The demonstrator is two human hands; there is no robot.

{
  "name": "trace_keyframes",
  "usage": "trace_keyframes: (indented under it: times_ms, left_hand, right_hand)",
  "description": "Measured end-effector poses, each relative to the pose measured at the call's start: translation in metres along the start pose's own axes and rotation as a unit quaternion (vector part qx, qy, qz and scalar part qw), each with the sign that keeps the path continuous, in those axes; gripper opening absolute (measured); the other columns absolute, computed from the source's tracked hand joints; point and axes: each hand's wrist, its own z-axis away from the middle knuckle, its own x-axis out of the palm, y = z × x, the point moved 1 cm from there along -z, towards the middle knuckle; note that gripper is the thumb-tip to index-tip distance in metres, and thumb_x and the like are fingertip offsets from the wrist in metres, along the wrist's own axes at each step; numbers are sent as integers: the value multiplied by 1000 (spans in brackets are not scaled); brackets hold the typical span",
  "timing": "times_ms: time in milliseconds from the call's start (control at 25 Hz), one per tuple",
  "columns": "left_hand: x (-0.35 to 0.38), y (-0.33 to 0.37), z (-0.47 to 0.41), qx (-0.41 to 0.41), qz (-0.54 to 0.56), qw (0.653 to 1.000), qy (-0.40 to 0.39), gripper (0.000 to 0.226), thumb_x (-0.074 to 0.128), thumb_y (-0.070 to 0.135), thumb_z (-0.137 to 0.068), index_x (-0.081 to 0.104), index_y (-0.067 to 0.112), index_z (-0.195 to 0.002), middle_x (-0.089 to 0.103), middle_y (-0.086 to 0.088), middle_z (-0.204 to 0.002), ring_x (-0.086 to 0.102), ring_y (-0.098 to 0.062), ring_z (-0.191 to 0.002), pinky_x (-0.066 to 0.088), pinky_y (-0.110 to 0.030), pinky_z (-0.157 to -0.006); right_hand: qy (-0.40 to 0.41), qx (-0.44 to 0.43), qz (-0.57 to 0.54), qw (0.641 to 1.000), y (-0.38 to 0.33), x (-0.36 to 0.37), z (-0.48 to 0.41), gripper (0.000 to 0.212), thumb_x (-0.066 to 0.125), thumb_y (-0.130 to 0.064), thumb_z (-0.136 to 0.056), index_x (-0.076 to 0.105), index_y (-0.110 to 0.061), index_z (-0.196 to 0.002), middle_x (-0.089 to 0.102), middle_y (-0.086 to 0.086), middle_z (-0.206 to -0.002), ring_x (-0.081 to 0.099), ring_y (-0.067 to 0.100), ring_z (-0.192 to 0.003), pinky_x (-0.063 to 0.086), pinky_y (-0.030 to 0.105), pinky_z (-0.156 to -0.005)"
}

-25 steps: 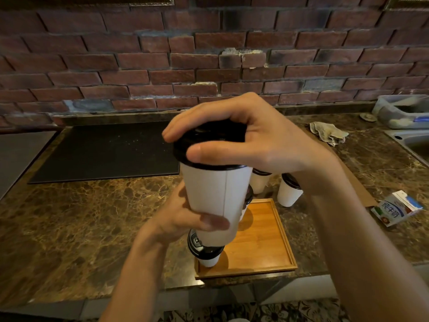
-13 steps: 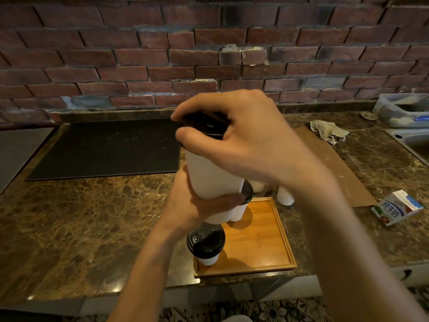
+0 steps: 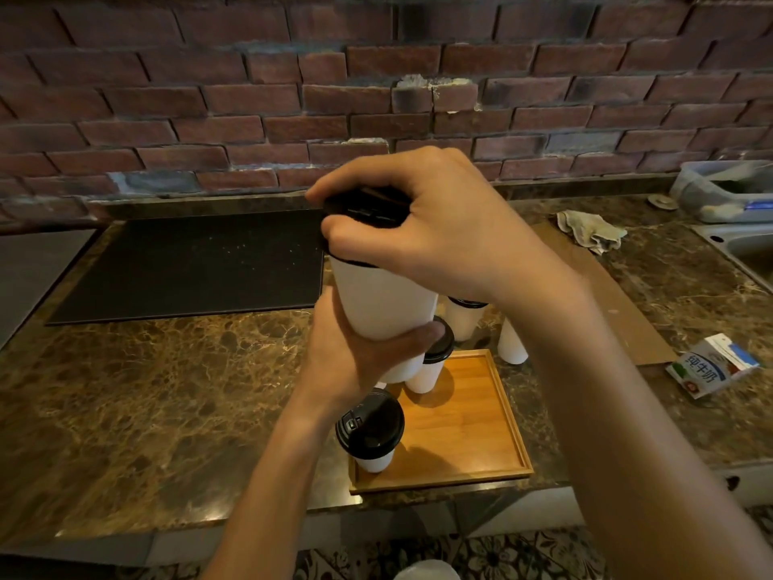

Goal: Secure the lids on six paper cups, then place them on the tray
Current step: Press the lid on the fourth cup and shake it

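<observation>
I hold a white paper cup [image 3: 382, 303] in the air above the wooden tray [image 3: 472, 424]. My left hand [image 3: 359, 353] grips the cup's lower half. My right hand [image 3: 431, 232] curls over the black lid [image 3: 364, 211] on top of the cup. On the tray stand two lidded cups, one at the near left corner [image 3: 370, 429] and one further back [image 3: 433, 362], partly hidden by my left hand. Two more white cups stand on the counter behind the tray, one with a black lid [image 3: 464, 316] and one [image 3: 512, 343] whose top my right wrist hides.
A marble counter [image 3: 146, 395] runs below a brick wall. A black mat [image 3: 188, 265] lies at the back left, a brown board [image 3: 615, 303] and a rag [image 3: 592, 230] at the right. A milk carton [image 3: 711, 366] lies by the right edge, near a sink [image 3: 744, 249] and a plastic tub [image 3: 728, 190].
The cup has dropped a little and tilted. My right hand has closed further over the lid, its fingers now curled round the lid's rim.
</observation>
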Motion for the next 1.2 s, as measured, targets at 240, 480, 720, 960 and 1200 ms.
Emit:
trace_keyframes:
  times_ms: [240,480,720,960,1200]
  left_hand:
    - [5,6,0,20,-64,997,47,84,84,40,-57,43,24,-128,61,8,-110,63,-6,-98,54,-16,-68]
    - [-7,5,-1,-21,-15,996,-83,83,86,24,-53,47,18,-126,66,11,-108,65,-10,-100,55,-19,-72]
    - [-3,5,0,5,-30,999,-35,71,84,29,-54,52,22,-118,67,15,-103,66,-5,-94,54,-16,-66]
    - [4,13,-4,48,-44,997,32,86,82,34,-59,43,6,-130,63,0,-114,63,-9,-101,51,-14,-71]
    - [-13,15,-6,-4,33,993,-114,81,81,10,-57,44,-1,-128,67,5,-106,66,-17,-101,55,-24,-73]
  right_hand:
    - [58,-31,18,998,-3,6,2,24,57,-40,-91,71,-34,-109,71,-17,-98,64,4,-96,55,33,-80]
    - [-89,-127,-179,972,20,-11,2,23,61,-9,-90,67,-17,-111,71,8,-113,65,17,-112,52,37,-94]
    - [-28,-89,-83,992,5,-3,6,22,61,-22,-88,75,-24,-105,73,-9,-100,67,5,-96,54,25,-82]
    - [107,-3,126,986,-17,13,3,29,53,-48,-90,74,-32,-104,72,-11,-92,66,10,-88,55,31,-72]
    - [-84,-142,-151,975,6,-17,5,29,65,-12,-91,65,-12,-120,69,7,-119,62,13,-118,51,34,-97]
